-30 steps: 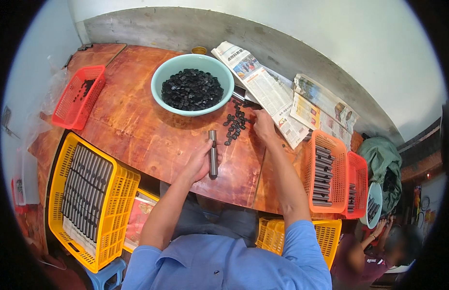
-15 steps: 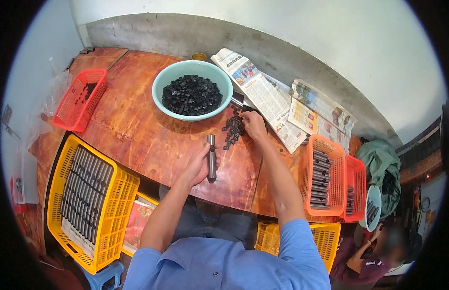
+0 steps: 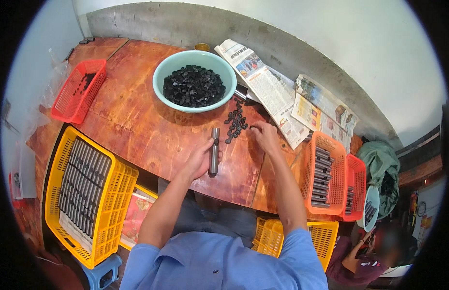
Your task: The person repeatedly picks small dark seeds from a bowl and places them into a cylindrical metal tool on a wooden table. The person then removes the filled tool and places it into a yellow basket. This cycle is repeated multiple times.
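Reddish wooden table (image 3: 127,121), grey-and-white wall (image 3: 301,21). I record left hand (image 3: 201,157) fingers clamped round a metal tube (image 3: 214,147) above the table — right hand (image 3: 267,137) since drawn back beside black pieces (image 3: 232,126), its grip indeterminable.

Left grip (image 3: 201,158) partly behind metal tube (image 3: 214,157)

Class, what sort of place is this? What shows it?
Probably a small workshop: a basin of black parts, a yellow crate of grey cylinders, and an orange basket of similar cylinders.

the tube (image 3: 214,157) is grey; the pieces (image 3: 194,86) black.
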A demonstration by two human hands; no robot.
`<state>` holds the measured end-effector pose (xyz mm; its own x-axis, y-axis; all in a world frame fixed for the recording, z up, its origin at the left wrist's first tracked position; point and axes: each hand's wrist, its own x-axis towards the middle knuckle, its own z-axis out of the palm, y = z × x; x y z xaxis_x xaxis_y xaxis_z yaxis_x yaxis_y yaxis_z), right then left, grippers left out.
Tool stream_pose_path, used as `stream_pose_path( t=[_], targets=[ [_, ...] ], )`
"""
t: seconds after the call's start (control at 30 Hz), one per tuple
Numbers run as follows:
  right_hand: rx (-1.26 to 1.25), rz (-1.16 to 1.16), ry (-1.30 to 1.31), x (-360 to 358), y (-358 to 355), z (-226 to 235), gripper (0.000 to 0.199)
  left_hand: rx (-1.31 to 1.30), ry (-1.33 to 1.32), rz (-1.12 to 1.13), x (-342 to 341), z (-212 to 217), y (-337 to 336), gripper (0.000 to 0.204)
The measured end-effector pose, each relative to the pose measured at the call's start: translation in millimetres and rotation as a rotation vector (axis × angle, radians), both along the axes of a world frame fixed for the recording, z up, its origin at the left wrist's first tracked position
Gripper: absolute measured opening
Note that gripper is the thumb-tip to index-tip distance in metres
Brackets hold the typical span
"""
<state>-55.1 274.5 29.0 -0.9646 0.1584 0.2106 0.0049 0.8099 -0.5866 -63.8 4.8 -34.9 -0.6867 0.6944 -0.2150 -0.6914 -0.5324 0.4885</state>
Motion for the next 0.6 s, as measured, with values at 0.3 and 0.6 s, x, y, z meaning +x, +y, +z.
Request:
stream_pose_path(
  t=[0.3,0.6],
  targets=[
    [-0.009,0.145,-0.182,39.3,-28.1,8.3,0.019,0.009,0.030,0.014,0.1,5.4,-3.4,0.044],
    [-0.209,0.075,-0.127,28.2,-20.3,-22.4,0.025,-0.002,0.020,0.002,2.0,5.1,-3.9,0.043]
  ],
)
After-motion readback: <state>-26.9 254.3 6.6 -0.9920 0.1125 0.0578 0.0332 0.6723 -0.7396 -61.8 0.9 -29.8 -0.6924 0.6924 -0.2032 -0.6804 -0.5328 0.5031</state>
